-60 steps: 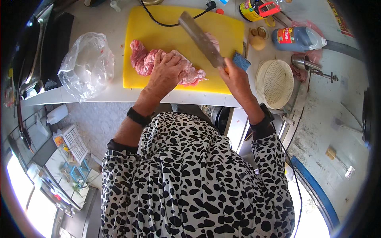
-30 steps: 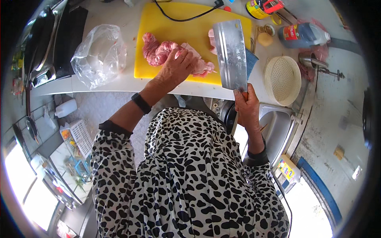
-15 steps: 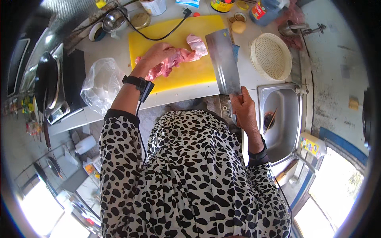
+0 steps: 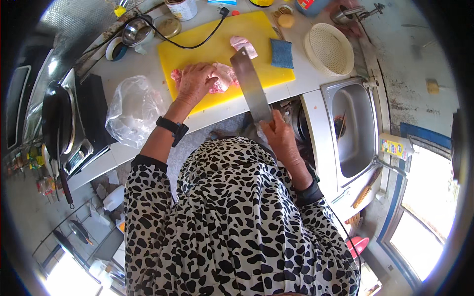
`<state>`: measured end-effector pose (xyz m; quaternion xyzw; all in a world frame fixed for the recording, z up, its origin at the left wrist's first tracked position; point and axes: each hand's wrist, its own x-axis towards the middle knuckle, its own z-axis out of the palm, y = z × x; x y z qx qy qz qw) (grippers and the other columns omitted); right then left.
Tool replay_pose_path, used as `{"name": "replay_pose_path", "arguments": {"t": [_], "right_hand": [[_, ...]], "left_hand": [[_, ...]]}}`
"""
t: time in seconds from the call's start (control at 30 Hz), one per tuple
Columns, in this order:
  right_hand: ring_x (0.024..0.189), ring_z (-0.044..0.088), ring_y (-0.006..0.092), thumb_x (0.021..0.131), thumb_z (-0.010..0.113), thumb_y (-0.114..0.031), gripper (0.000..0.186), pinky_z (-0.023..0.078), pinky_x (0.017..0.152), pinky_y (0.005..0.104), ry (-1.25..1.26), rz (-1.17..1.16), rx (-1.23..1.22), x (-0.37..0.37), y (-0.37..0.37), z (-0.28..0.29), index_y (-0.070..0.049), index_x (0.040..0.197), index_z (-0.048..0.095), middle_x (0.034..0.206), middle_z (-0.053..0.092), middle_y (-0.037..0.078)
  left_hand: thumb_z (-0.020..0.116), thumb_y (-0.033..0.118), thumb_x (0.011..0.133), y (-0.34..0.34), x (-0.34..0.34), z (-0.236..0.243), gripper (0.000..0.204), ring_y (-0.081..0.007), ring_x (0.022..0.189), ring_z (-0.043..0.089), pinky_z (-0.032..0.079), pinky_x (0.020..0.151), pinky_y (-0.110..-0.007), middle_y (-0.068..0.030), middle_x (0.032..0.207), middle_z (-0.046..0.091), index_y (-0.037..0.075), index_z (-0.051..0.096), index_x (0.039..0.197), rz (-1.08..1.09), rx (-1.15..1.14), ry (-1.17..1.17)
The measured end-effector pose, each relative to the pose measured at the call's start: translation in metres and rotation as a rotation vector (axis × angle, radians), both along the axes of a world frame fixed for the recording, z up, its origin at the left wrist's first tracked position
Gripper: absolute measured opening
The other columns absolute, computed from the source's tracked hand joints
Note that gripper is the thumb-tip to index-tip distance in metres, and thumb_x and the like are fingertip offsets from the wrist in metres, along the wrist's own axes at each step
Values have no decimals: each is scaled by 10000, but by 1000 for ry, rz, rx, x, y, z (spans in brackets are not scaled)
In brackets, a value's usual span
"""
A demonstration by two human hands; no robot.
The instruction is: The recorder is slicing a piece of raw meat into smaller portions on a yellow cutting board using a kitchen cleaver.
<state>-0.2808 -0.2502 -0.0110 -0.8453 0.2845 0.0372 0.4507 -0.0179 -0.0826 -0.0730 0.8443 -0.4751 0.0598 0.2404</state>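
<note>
My left hand [image 4: 195,84] is curled over a long piece of raw pink meat [image 4: 222,74] on the yellow cutting board [image 4: 266,34], pressing or gripping it. My right hand [image 4: 279,135] grips the handle of a broad cleaver [image 4: 252,89], whose blade is tilted, its far end just right of the meat and over the board. Beyond the blade's tip lies a smaller meat piece [image 4: 240,42]. A blue scouring pad [image 4: 282,53] rests on the board's right side. A crumpled clear plastic bag [image 4: 134,108] sits left of the board.
A white perforated basket [image 4: 328,49] is right of the board, above a steel sink [image 4: 353,148]. A black cord [image 4: 197,45] crosses the board's back near steel bowls [image 4: 136,30]. A black wok [image 4: 54,118] stands on the hob at left. Bottles and containers line the back.
The cleaver has swung left toward the meat, its blade now slanted, uncovering the blue pad. My left hand has shifted its grip on the meat. The view has shifted, showing more of the sink.
</note>
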Motion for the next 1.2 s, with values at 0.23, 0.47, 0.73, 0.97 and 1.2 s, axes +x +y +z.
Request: {"name": "replay_pose_path", "arguments": {"t": [0.23,0.47,0.73,0.97,1.2], "right_hand": [[801,687,390,947,619,-219,263,544,678,509,-49,13,-270,-2,47,-17,-91,1154,521,894,683,166],[822,673,429,966,572,-216,230,552,698,532,17,49,-356,12,64,-33,-80,1121,468,897,669,195],[785,666,446,961,566,-187,194,531,664,557,98,63,-280,31,46,-19,-59,1058,457,839,678,249],[719,653,473,956,566,-200,204,529,641,571,26,91,-304,71,33,-38,-49,1048,464,768,667,250],[714,675,460,953,559,-216,219,540,656,572,-60,51,-379,138,34,-77,-46,1067,481,754,672,255]], "left_hand": [[789,210,762,-5,-11,-17,363,-342,1198,530,435,1009,-467,-79,1232,613,147,681,1104,-10,-10,51],[796,130,726,-2,1,-34,330,-311,1168,563,457,963,-483,-30,1160,631,212,686,1026,-52,-63,74],[785,9,678,-7,10,-29,373,-319,1095,619,482,936,-475,-56,1110,689,165,698,1005,-92,-145,263],[745,-59,713,-6,15,-24,329,-352,1079,612,502,944,-430,-123,1071,679,48,696,1021,-151,-95,417],[734,-58,709,-15,15,-19,318,-354,1033,627,524,882,-427,-133,1036,675,46,704,1008,-173,-33,430]]}}
